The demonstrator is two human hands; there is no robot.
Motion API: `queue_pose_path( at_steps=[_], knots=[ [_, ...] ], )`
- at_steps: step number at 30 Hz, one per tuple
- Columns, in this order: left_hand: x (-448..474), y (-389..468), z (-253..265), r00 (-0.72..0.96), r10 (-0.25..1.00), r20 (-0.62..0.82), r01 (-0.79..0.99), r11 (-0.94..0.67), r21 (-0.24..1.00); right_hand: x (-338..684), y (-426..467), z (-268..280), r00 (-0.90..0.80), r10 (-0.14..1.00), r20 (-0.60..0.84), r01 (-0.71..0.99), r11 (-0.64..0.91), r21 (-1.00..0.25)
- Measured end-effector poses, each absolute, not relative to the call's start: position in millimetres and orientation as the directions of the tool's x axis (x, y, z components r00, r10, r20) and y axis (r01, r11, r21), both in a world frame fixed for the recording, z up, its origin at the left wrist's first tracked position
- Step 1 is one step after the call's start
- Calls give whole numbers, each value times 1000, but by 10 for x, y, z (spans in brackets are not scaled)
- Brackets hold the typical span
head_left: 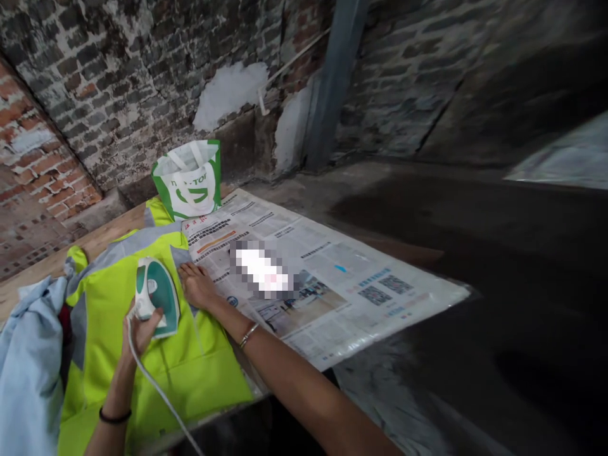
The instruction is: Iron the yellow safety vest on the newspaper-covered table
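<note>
Fingers of the left hand (144, 328) wrap the handle of a teal-and-white iron (166, 288), set over a bright yellow garment (109, 297) at near left. Its cord (161, 394) trails toward the near edge. At the garment's right edge, the right hand (197, 288) lies palm down, fingers close together, beside newspaper sheets (285, 235). A green-and-white bag (197, 190) stands on the far side; pale blue cloth (31, 364) lies left.
</note>
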State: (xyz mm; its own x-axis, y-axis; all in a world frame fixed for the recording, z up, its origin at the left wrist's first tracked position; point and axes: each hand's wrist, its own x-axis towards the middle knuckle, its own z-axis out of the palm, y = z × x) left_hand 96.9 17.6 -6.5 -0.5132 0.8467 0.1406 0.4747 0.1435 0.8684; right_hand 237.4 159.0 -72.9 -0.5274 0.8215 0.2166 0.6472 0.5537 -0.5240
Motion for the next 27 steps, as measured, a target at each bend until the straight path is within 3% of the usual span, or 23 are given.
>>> queue_pose_path(
  at_steps=[7, 20, 27],
  knots=[
    [1177, -428, -193, -478, 871, 117, 475, 144, 868, 2350, 1607, -826, -528, 822, 214, 661, 556, -504],
    [637, 1165, 51, -517, 823, 235, 564, 121, 817, 2400, 1571, -852, -513, 803, 304, 632, 593, -498],
    [490, 446, -80, -595, 761, 257, 575, 180, 798, 2391, 1585, -864, -507, 809, 297, 640, 584, -500]
  ],
)
